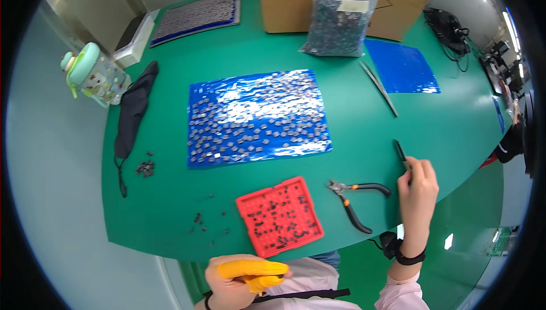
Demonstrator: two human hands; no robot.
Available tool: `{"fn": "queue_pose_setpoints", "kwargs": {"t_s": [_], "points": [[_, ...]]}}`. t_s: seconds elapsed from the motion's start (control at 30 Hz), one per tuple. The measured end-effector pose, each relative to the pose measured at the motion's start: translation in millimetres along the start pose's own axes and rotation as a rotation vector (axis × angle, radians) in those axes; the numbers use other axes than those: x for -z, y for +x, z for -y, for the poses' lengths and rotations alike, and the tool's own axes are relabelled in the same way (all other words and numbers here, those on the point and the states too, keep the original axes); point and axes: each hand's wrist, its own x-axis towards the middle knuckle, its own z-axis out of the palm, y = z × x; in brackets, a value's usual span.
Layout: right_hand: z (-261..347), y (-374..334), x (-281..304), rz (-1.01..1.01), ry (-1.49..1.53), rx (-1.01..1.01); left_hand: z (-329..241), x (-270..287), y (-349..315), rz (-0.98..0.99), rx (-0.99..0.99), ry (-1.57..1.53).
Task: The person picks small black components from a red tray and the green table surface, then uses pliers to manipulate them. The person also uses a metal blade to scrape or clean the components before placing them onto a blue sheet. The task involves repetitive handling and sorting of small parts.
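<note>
Apart from the left hand [242, 269], whose hold cannot be told, the right hand [418, 188] seems at grasping a slim dark tool [400, 152], and lifting would need steady pinch.

Worn on the person's head, the left of two side-by-side fisheye cameras looks down and forward from above the near edge of the desk [358, 134], facing its far edge. It sits close, with the wearer's pale pink clothing [310, 276] below, yet takes in the desk's left and right edges, bent by the lens.
</note>
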Motion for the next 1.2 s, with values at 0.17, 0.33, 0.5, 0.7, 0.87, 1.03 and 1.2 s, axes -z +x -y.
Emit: {"fn": "queue_pose_setpoints", "kwargs": {"t_s": [0.17, 0.33, 0.5, 0.7, 0.87, 1.03, 1.2], "points": [[15, -8, 21, -0.031, 0.344, -0.166, 18, 14, -11, 0.017, 0.009, 0.001], [59, -44, 55, 0.225, 0.963, 0.11, 10, 15, -12, 0.024, 0.138, -0.008], [75, -39, 40, 0.301, 1.018, 0.426, 15, 6, -10, 0.055, -0.004, 0.052], [78, -34, 40, 0.32, 0.908, 0.515, 8, 8, -11, 0.118, 0.077, 0.143], [78, -35, 37, 0.329, 0.888, 0.51, 8, 7, -10, 0.133, 0.112, 0.156], [76, -35, 38, 0.312, 0.857, 0.536, 11, 6, -12, 0.148, 0.091, 0.15], [74, -33, 41, 0.274, 0.772, 0.583, 10, 3, -8, 0.159, 0.046, 0.128]]}}
